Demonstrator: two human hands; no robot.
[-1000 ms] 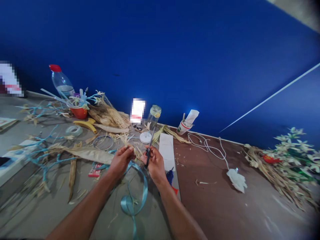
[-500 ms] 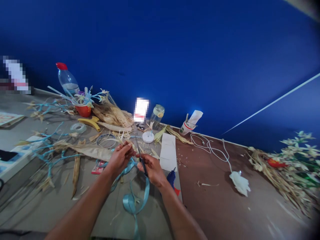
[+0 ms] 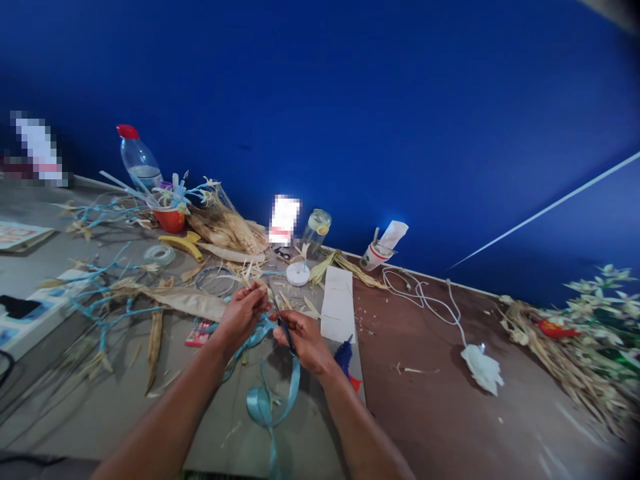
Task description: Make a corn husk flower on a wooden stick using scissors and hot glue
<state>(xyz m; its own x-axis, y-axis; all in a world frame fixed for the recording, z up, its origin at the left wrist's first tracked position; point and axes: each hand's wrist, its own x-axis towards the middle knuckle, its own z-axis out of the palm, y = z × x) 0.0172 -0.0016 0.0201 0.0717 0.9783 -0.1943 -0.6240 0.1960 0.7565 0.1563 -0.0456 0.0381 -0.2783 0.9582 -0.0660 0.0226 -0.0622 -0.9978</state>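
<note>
My right hand (image 3: 306,339) is wrapped round dark-handled scissors (image 3: 286,331), their blades pointing up and away from me. Close beside it, my left hand (image 3: 244,311) is closed in a pinch on a small pale strip of dried husk (image 3: 249,269), whose tips stick up past the fingers. The fingers hide most of that strip. Light-blue satin ribbon (image 3: 293,383) hangs below my right hand and loops to a ribbon roll (image 3: 259,405) on the table. A long dried husk (image 3: 187,301) lies just left of my left hand.
Blue wire-like stems (image 3: 103,313) with pale flowers spread over the left side. Behind stand a red pot (image 3: 170,220), a bottle (image 3: 137,160), a glass jar (image 3: 316,230) and a paper cup (image 3: 373,255). A blue glue gun (image 3: 343,357) lies beside my right wrist; a white cable (image 3: 425,300) lies right.
The view has shifted slightly, so the table things sit a little further right. Both hands keep nearly the same grip, with only slight motion at the fingers and scissors.
</note>
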